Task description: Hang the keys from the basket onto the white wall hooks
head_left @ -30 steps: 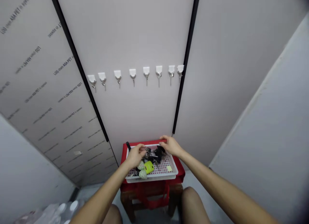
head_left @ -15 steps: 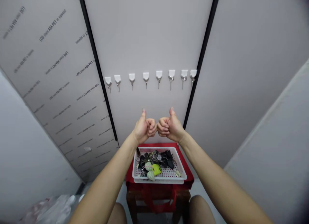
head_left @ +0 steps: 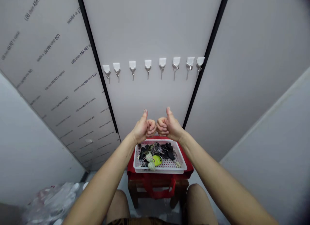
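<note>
My left hand (head_left: 144, 127) and my right hand (head_left: 170, 126) are held out in front of me, each a fist with the thumb pointing up. Their knuckles meet or nearly meet in the middle. Nothing shows in either hand. Just below them is a white plastic basket (head_left: 160, 170) with a perforated bottom. Several sets of keys with black fobs (head_left: 168, 150) lie inside it, along with a yellow-green key case (head_left: 157, 160) and a pale green checked bow-like piece (head_left: 150, 162). Above my hands, a row of several white-backed metal hooks (head_left: 148, 65) is fixed to the wall, bare.
The basket rests on a red bag (head_left: 132, 168) with a hanging strap, over a wooden stool (head_left: 133, 186) between my knees. Clear plastic bags with bottles (head_left: 54, 202) lie on the floor at left. Grey panels (head_left: 150, 27) with black strips enclose the space, printed at left.
The view has tilted down, so the hooks stand higher in the picture and more of the stool and my legs shows. Both hands keep the same thumbs-up pose.
</note>
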Tool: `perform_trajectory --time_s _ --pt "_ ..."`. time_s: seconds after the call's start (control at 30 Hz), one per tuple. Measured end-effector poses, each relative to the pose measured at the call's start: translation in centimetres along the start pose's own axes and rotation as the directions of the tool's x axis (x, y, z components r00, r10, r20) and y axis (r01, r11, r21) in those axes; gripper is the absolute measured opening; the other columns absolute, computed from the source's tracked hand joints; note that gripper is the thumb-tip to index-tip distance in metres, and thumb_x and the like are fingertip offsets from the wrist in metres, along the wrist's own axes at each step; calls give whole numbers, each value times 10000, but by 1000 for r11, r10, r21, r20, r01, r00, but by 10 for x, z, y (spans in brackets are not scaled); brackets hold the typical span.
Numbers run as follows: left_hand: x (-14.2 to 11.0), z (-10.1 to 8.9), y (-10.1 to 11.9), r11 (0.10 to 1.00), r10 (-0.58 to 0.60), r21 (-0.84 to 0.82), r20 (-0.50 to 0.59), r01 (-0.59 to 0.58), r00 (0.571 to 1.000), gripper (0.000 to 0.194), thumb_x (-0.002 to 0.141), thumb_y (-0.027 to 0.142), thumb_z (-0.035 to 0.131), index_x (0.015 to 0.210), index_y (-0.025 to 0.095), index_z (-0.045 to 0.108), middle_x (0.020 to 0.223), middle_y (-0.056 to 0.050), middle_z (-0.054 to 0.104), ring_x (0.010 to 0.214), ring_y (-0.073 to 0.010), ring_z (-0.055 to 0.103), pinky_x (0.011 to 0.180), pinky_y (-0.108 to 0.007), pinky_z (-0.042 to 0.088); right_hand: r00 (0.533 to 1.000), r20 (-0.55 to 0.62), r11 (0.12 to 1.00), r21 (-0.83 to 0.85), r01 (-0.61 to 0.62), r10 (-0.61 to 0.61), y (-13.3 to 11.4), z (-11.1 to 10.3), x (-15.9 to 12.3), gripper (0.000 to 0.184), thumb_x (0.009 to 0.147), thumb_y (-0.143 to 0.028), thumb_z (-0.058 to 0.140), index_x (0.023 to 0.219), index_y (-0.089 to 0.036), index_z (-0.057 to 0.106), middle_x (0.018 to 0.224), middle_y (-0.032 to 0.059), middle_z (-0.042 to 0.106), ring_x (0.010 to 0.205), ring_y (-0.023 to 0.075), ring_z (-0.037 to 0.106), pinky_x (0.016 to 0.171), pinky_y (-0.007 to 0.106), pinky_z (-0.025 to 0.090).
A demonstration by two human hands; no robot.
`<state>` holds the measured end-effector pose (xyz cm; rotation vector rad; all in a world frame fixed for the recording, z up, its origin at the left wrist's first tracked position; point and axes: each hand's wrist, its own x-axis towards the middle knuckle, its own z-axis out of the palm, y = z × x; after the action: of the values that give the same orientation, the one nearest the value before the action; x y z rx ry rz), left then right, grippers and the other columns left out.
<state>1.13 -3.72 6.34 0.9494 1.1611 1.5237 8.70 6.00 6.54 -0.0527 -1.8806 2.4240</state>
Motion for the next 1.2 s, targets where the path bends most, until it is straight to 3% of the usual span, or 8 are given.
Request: perform_trajectory --time_s 0.13,0.23,0.4,0.53,0.7,0.9,1.0,1.2 --pt "-11 -13 -33 991 -8 126 -213 36 977 475 628 566 239 497 143 410 398 30 404 359 -47 357 387 -178 260 986 -163 989 -140 -42 19 32 0 -4 506 635 -601 181 445 -156 330 354 -57 311 305 33 273 330 169 221" --pt "-28 -25 -71 923 92 379 -377 63 921 293 563 426 475 590 135 453 524 26 465 495 -64 420 491 -186 317 961 -272 892 -444 -82 -47 71 -5 -13 375 633 -484 367 511 -136 433 430 -40 389 388 45 349 385 173 265" --pt "-54 -34 -126 764 146 630 -379 139 914 203 551 302 516 680 151 472 591 28 478 551 -76 417 520 -185 315 967 -204 616 -785 -68 -154 123 -12 -31 202 591 -301 488 705 -145 548 614 4 492 563 87 424 529 201 324" --pt "-55 -31 -134 749 194 646 -423 145 885 130 604 259 456 688 159 459 528 47 429 488 -60 381 472 -171 292 962 -155 508 -861 -20 -226 131 -10 -36 120 602 -240 482 656 -155 548 659 17 492 631 102 430 589 214 322" --pt "-37 -18 -116 815 235 575 -452 80 860 93 593 234 464 614 145 454 490 52 388 458 -50 355 446 -158 292 917 -249 631 -776 5 -313 132 -10 -34 141 661 -236 410 602 -146 501 587 -3 462 565 84 409 547 202 320" --pt "-33 -8 -96 843 289 538 -483 20 826 195 570 300 499 702 159 478 640 22 501 591 -79 452 567 -184 366 790 -474 866 -480 137 -388 121 -6 -33 114 650 -239 424 595 -144 455 529 -34 431 502 59 395 495 176 328" --pt "-27 -10 -101 890 144 446 -467 92 872 327 508 337 550 778 166 480 796 -3 535 744 -118 480 670 -215 380 723 -559 906 -350 239 -406 109 -7 -31 104 649 -237 425 596 -149 440 530 -40 436 505 52 411 509 173 345" --pt "-24 2 -115 910 -41 347 -472 229 881 382 407 362 617 719 169 511 742 27 566 728 -115 489 681 -204 388 718 -593 929 -182 322 -365 87 -8 -33 70 643 -213 438 604 -155 435 544 -48 436 481 33 395 487 152 343"
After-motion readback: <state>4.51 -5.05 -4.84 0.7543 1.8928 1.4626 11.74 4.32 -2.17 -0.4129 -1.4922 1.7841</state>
